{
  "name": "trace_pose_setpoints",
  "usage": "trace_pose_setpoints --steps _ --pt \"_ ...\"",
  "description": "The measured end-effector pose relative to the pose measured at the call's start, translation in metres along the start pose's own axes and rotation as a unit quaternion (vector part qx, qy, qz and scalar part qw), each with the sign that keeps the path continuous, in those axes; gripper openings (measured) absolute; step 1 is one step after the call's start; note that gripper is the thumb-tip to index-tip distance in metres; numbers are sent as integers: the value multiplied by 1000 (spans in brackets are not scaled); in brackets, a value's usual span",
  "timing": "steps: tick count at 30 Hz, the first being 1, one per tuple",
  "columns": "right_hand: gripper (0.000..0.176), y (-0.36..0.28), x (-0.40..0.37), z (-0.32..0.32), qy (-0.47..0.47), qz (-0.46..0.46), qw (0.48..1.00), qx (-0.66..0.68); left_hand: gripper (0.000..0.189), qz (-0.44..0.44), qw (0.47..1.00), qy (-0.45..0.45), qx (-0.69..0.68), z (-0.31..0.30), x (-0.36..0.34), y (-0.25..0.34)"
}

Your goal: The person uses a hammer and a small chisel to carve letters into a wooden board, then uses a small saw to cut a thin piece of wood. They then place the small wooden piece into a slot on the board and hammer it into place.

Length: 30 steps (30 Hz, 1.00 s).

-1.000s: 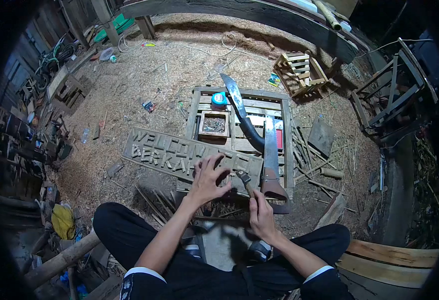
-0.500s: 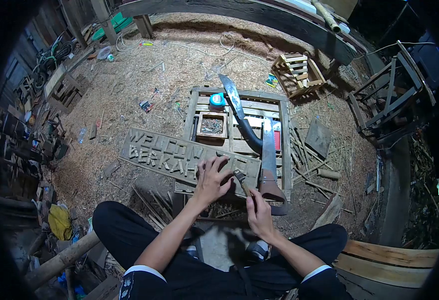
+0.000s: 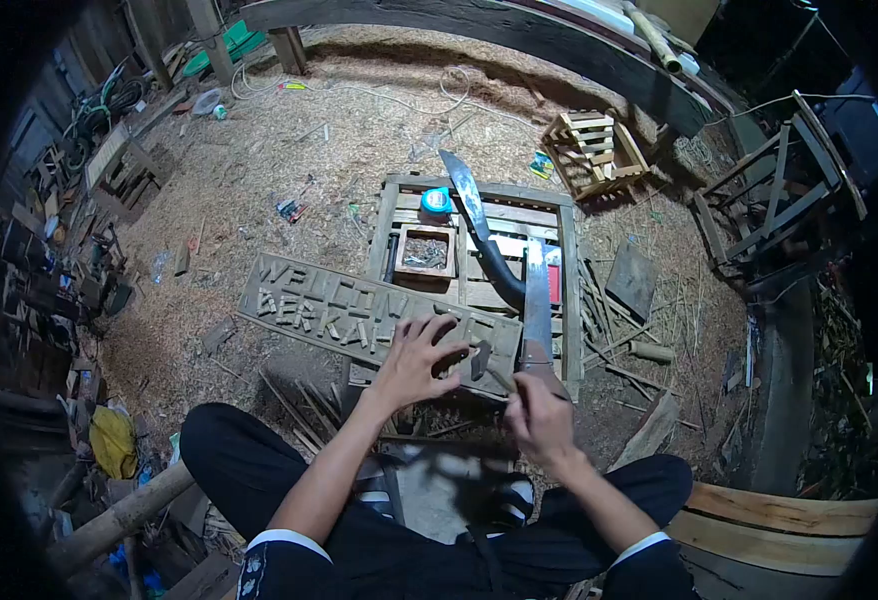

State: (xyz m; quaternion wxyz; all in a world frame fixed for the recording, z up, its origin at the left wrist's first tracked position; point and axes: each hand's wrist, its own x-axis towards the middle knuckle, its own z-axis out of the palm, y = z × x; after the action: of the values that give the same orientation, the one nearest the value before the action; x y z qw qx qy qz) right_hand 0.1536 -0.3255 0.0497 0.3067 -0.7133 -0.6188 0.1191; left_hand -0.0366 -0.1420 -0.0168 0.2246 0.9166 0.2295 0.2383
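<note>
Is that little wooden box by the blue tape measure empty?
No. The wooden box holds a pile of small greyish bits, seen through its open top.

A woodworking workshop; handsaw [image 3: 537,295], tape measure [image 3: 436,201]; seemingly wood shavings [image 3: 259,165] underfoot.

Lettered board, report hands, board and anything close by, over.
Left hand open over lettered board, thumb apart. Right hand gripping hammer. Board askew, left end overhanging slatted table. Saw close by board's right end.

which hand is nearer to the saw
The right. The right hand is at the saw's handle end, partly hiding it; the left hand is farther away, left of the saw, over the sign.
</note>
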Motion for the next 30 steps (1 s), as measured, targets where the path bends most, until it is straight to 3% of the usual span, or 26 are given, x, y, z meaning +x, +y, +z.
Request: trace_pose_setpoints --steps 3,10,20,21,23,25,30 --pt "27 3 29 -30 -45 -99 992 -61 57 -3 1000 -20 -5 -2 -2 -1" --pt "30 43 41 -9 -208 -184 944 -176 83 11 995 -97 -5 -9 -3 -9" --pt "24 46 62 -16 -245 -216 935 -133 82 -3 996 -93 1 -9 0 -9" --pt "24 51 65 -12 -241 -215 938 -128 82 -1 995 -98 5 -11 1 -8" --pt "24 68 65 0 -136 -308 934 -117 80 -10 995 -100 -15 -13 2 -5" --pt "24 67 64 -4 -144 -285 934 -161 80 -10 995 -102 -11 -11 2 -6" --pt "22 64 67 -6 -124 -273 947 -111 81 -8 994 -112 4 -9 3 -8"
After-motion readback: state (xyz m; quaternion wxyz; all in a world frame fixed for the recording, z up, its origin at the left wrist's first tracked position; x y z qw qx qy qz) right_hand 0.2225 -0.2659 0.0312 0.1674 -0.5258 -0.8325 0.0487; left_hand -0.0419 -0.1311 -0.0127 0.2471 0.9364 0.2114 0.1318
